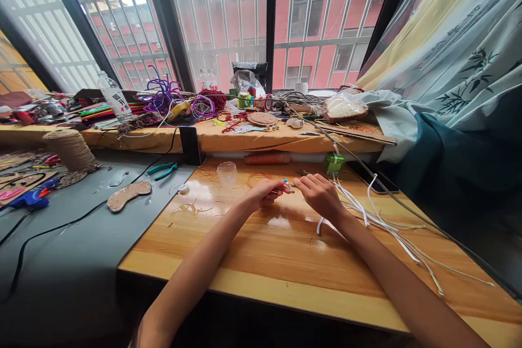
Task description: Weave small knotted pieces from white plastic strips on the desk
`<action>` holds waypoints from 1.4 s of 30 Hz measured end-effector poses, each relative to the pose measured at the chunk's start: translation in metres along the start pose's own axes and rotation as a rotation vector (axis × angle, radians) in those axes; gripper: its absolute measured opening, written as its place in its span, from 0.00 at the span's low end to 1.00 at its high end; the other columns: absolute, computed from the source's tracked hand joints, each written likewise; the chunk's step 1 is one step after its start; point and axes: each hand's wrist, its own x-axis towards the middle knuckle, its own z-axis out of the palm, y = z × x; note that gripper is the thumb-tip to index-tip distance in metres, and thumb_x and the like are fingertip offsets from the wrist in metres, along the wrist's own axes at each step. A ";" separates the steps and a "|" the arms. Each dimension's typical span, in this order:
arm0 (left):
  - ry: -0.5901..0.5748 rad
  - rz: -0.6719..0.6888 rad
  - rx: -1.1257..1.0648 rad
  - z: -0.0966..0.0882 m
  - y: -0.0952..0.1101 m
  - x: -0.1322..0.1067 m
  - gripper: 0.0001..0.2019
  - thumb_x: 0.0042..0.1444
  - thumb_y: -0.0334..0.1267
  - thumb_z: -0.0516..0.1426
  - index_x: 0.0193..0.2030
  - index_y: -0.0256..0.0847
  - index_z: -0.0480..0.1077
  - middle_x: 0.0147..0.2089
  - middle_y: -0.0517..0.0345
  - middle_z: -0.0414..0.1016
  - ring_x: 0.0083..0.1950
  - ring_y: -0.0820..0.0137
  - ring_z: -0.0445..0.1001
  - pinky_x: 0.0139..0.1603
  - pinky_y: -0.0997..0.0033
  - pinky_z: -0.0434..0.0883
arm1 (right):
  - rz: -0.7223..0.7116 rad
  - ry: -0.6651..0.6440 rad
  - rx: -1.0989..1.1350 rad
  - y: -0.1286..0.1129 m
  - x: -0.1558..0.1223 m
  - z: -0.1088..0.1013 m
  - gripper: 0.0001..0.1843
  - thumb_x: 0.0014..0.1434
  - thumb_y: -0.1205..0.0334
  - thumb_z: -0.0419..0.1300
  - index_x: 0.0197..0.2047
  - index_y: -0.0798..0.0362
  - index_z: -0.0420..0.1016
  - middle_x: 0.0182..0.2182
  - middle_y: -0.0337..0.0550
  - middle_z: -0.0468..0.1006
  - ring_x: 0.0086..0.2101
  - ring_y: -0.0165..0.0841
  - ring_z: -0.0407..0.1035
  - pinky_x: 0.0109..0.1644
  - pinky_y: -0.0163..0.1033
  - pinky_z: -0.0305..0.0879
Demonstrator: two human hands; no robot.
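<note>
Both hands meet over the middle of the wooden table [285,261], fingertips almost touching. The left hand [266,193] is curled, thumb and fingers pinched on a small blue-tipped piece [286,181] that pokes out toward the other hand; what the piece is cannot be told at this size. The right hand [320,193] is also curled, knuckles up, fingertips drawn together at the same spot; whether it grips the piece or only touches it cannot be told. A white cord [326,224] loops under the right wrist and joins a spread of white strands [391,228] running off to the right across the table.

Just beyond the hands lie loops of thin orange wire [258,177] flat on the wood. Near them, to the left, stands a small clear cup [227,172]. Behind these, along the foot of the raised ledge [228,140], lies an orange spool [267,159] on its side, and to its right a small green box [334,163]. A dark phone [190,145] leans against the ledge.

Left of the wooden table is a grey surface [81,250] with teal pliers [163,169], a cork-coloured flat shape [129,194], a cone of twine [70,149] and a black cable [53,227].

The ledge carries purple wire coils [163,95], a plastic bottle [114,97] and a woven disc [262,118]. A patterned curtain [460,49] hangs at right.
</note>
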 end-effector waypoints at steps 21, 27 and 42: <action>-0.052 -0.048 -0.074 0.000 0.002 -0.001 0.18 0.44 0.47 0.54 0.33 0.32 0.71 0.19 0.66 0.53 0.16 0.85 0.40 0.16 0.77 0.36 | -0.015 0.008 0.022 0.000 0.000 0.001 0.13 0.58 0.71 0.44 0.38 0.57 0.69 0.26 0.43 0.71 0.29 0.31 0.59 0.37 0.37 0.49; -0.008 -0.042 -0.106 -0.002 -0.002 0.002 0.16 0.41 0.44 0.57 0.32 0.33 0.71 0.22 0.63 0.58 0.17 0.85 0.43 0.16 0.77 0.37 | -0.017 -0.011 0.037 0.000 0.000 0.003 0.13 0.58 0.70 0.44 0.36 0.56 0.70 0.26 0.43 0.71 0.28 0.30 0.59 0.36 0.37 0.49; 0.142 0.039 -0.190 0.007 -0.005 0.003 0.12 0.44 0.41 0.55 0.31 0.33 0.69 0.29 0.53 0.72 0.17 0.84 0.54 0.18 0.81 0.52 | 0.019 -0.093 0.155 0.000 0.002 0.001 0.12 0.56 0.71 0.46 0.35 0.55 0.71 0.26 0.43 0.71 0.28 0.31 0.59 0.36 0.35 0.49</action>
